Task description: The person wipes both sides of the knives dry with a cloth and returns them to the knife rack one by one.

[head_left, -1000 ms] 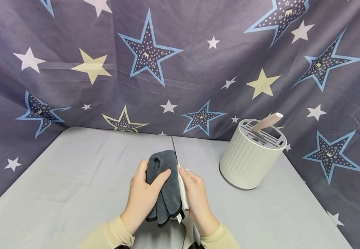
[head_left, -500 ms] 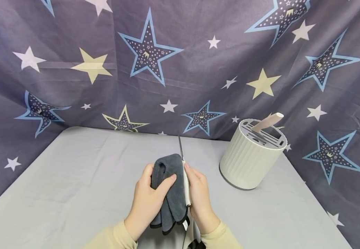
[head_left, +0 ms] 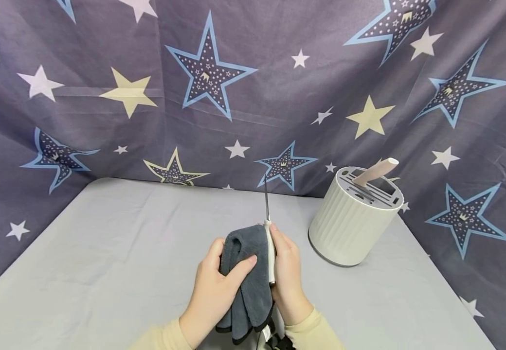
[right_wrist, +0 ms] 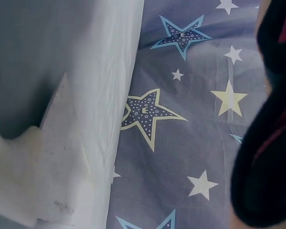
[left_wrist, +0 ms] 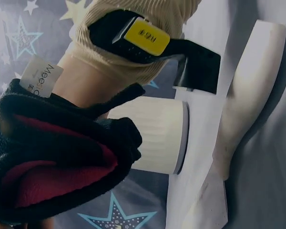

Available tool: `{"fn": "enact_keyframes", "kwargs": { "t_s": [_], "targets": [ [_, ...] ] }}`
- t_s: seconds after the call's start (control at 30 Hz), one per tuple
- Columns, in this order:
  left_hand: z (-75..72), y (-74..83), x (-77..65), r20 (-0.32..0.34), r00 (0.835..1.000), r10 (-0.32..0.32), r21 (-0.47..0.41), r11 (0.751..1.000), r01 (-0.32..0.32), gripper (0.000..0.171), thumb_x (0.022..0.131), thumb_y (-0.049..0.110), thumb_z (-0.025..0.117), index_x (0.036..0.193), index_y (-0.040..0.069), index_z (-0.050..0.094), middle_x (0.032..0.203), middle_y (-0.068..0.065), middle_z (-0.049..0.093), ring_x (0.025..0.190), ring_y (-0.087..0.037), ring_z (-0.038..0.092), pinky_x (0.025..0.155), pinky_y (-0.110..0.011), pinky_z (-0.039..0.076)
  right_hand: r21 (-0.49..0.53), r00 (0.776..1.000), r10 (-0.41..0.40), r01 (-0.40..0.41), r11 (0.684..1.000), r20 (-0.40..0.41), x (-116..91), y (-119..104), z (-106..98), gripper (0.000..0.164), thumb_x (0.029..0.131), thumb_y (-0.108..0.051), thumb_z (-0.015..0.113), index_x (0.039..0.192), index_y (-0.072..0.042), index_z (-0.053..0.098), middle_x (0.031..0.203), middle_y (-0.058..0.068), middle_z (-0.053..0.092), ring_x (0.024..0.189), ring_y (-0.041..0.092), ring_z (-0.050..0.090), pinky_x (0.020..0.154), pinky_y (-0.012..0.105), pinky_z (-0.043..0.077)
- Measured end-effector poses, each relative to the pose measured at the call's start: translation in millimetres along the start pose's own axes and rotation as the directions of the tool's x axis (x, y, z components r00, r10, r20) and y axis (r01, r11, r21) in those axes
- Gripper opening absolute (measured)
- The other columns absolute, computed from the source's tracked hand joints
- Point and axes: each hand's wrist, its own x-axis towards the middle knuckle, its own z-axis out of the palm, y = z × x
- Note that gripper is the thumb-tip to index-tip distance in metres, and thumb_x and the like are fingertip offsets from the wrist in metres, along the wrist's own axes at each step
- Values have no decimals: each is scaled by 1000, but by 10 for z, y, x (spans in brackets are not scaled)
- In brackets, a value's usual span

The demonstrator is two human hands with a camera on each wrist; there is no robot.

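In the head view my left hand holds a folded dark grey cloth with black edging, its thumb across the front. The cloth's reddish inner side and a white label show in the left wrist view. My right hand grips the white handle of a knife, fingers partly hidden behind it. The thin blade points away from me, seen nearly edge-on, and the cloth lies right along the handle's left side. Below the hands, a cream-handled knife with a pale, pointed blade lies on the table.
A cream ribbed knife block stands on the right of the table, with a pinkish handle sticking out of its slotted top. A star-patterned curtain hangs along the table's back and sides. The grey tablecloth covers the table.
Both hands have shifted to the right and slightly toward me, carrying the cloth and the knife. The knife's blade now points more straight ahead, its tip farther right and higher.
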Motion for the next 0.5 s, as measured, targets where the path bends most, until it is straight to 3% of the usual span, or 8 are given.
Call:
{"fn": "enact_keyframes", "kwargs": {
  "t_s": [0.1,0.3,0.5],
  "targets": [
    [13,-4,-21,26,1000,-12,-28,1000,12,28,89,26,75,103,10,57,84,-6,66,70,-13,67,62,-28,56,1,1000,-18,18,1000,-11,12,-6,-6,43,104,-33,49,122,1,67,111,1,71,100,12,65,85,25,56],
    [26,-7,-51,60,998,-34,-46,998,37,26,90,25,74,102,11,57,83,-6,67,68,-15,68,60,-29,58,-34,999,-34,33,999,-36,30,-12,-27,44,103,-34,50,123,1,67,119,5,69,103,11,63,84,24,54],
    [40,8,-79,89,995,-38,-67,997,44,22,89,23,74,104,15,59,87,-5,70,69,-16,70,61,-30,59,-12,999,-34,34,999,-27,25,-31,-51,45,104,-36,49,124,0,67,102,0,67,79,8,63,70,23,55]
  ]
}}
